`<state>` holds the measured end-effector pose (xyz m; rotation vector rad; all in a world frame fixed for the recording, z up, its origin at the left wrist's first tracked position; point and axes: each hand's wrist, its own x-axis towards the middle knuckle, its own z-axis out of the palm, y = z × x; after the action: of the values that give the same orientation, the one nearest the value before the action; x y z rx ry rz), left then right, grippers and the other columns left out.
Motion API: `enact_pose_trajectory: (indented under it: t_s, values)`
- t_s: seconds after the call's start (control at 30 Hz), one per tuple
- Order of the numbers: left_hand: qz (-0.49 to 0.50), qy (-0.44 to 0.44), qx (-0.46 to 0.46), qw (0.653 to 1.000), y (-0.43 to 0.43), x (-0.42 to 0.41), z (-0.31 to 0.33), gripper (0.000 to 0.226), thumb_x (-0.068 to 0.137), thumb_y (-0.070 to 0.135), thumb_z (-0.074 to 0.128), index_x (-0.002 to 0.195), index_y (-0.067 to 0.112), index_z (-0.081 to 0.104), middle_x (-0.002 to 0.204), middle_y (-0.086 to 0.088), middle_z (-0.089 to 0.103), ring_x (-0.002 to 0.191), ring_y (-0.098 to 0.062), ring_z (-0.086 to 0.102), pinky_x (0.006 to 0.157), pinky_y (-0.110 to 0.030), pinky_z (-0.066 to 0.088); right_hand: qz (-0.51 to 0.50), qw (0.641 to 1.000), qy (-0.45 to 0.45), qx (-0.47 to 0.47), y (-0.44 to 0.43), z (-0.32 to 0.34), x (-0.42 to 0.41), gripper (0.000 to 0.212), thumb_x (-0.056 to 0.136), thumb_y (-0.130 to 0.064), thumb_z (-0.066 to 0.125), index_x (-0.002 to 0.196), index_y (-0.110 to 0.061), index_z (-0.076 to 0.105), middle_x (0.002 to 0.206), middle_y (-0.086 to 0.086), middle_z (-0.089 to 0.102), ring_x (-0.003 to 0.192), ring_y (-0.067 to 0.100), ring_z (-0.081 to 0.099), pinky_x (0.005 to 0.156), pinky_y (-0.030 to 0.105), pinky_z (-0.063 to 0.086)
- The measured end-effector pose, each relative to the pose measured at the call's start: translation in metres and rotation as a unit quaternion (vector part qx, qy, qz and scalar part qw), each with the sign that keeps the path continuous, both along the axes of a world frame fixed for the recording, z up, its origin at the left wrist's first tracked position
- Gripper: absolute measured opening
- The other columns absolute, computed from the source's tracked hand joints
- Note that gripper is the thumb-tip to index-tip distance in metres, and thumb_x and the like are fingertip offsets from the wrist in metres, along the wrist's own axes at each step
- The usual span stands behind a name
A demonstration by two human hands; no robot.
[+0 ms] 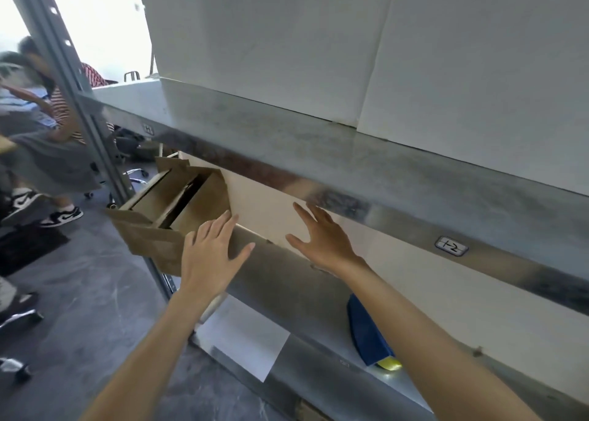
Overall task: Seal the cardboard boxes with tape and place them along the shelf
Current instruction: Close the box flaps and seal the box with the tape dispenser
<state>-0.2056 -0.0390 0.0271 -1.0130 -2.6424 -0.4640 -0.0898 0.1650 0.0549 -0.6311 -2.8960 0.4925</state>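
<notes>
The left grip (210, 251) has its fingers spread wide and holds nothing. It is just beside the open brown box (178, 203) at the end of the shelf (287, 280). The right grip (322, 242) is spread flat too, in front of the pale box (267, 207).

At nine o'clock stands a person (60, 108) in a red-striped top and grey skirt, wearing black-and-white sneakers (62, 217). A chrome chair base (19, 317) sits at eight. At five lies a blue-and-yellow object (366, 334), and at six a white sheet (245, 341).
</notes>
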Motion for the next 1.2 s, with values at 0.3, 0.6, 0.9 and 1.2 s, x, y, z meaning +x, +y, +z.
enact_pose_trajectory:
  t_s: [0.3, 0.6, 0.9, 1.2]
  values:
    - [-0.032, 0.011, 0.007, 0.999, -0.012, -0.051, 0.001, 0.072, 0.09, 0.069, 0.032, 0.141, 0.022, 0.053, 0.148, -0.001, 0.051, 0.132, -0.025, 0.048, 0.105, -0.045, 0.036, -0.024, 1.0, -0.006, -0.012, -0.014, -0.011, -0.038, 0.073, 0.096, -0.055, 0.047, 0.156, -0.033, 0.012, 0.164, -0.003, 0.009, 0.15, 0.02, 0.012, 0.117, 0.038, 0.021]
    - [-0.123, 0.004, 0.003, 0.992, -0.058, -0.114, 0.011, 0.071, 0.092, 0.067, 0.034, 0.141, 0.02, 0.053, 0.148, 0.0, 0.05, 0.132, -0.026, 0.048, 0.105, -0.045, 0.036, -0.1, 0.995, -0.001, -0.002, -0.074, -0.027, -0.081, 0.07, 0.095, -0.053, 0.048, 0.155, -0.035, 0.016, 0.164, -0.006, 0.01, 0.15, 0.018, 0.013, 0.115, 0.04, 0.027]
    - [-0.201, -0.053, 0.037, 0.978, -0.104, -0.167, -0.012, 0.045, 0.082, 0.042, 0.077, 0.119, 0.018, 0.068, 0.127, -0.001, 0.065, 0.119, -0.027, 0.057, 0.096, -0.043, 0.039, -0.11, 0.993, 0.05, 0.006, -0.133, -0.033, -0.11, 0.064, 0.095, -0.052, 0.048, 0.152, -0.033, 0.026, 0.162, -0.004, 0.02, 0.147, 0.016, 0.02, 0.114, 0.041, 0.028]
    - [-0.209, -0.169, 0.184, 0.946, -0.099, -0.179, -0.041, 0.024, 0.079, 0.017, 0.081, 0.096, 0.025, 0.067, 0.094, 0.014, 0.068, 0.097, -0.015, 0.059, 0.092, -0.03, 0.03, -0.104, 0.994, 0.04, 0.011, -0.138, -0.042, -0.114, 0.047, 0.096, -0.046, 0.051, 0.14, -0.03, 0.045, 0.16, -0.006, 0.023, 0.145, 0.015, 0.024, 0.113, 0.041, 0.035]
